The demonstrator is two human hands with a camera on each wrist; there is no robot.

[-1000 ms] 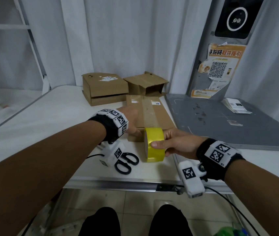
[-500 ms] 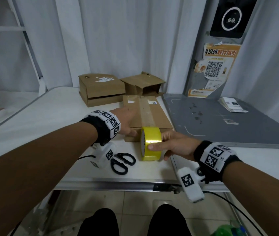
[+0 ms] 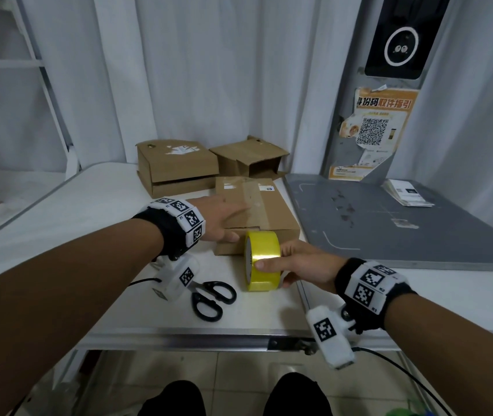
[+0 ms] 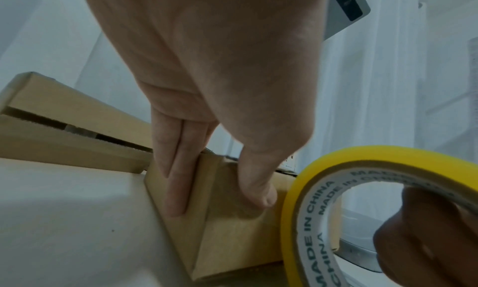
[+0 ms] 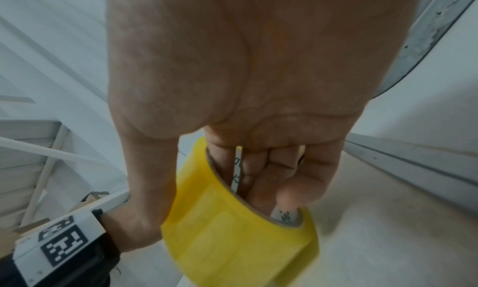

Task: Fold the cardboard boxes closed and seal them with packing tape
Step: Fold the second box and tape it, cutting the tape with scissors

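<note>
A flat cardboard box (image 3: 272, 211) lies on the white table, with clear tape along its top. My left hand (image 3: 224, 220) rests on its near left corner. In the left wrist view the straight fingers (image 4: 173, 179) press one side face and the thumb presses the adjoining face of the box (image 4: 232, 240). My right hand (image 3: 287, 265) grips a yellow tape roll (image 3: 263, 261) held on edge against the box's near face. The thumb lies on the roll's (image 5: 232, 240) outside and the fingers (image 5: 271, 179) curl through its core. The roll (image 4: 310, 189) stands just right of my left thumb.
Black scissors (image 3: 213, 298) lie near the table's front edge (image 3: 209, 337), below my left wrist. Two more cardboard boxes (image 3: 176, 169) (image 3: 251, 160) sit at the back, the right one open. A grey platform (image 3: 389, 223) with a paper stack (image 3: 407, 193) fills the right side.
The head view has shifted slightly. Both hands keep their holds, and the tape roll stays at the box's near face.
</note>
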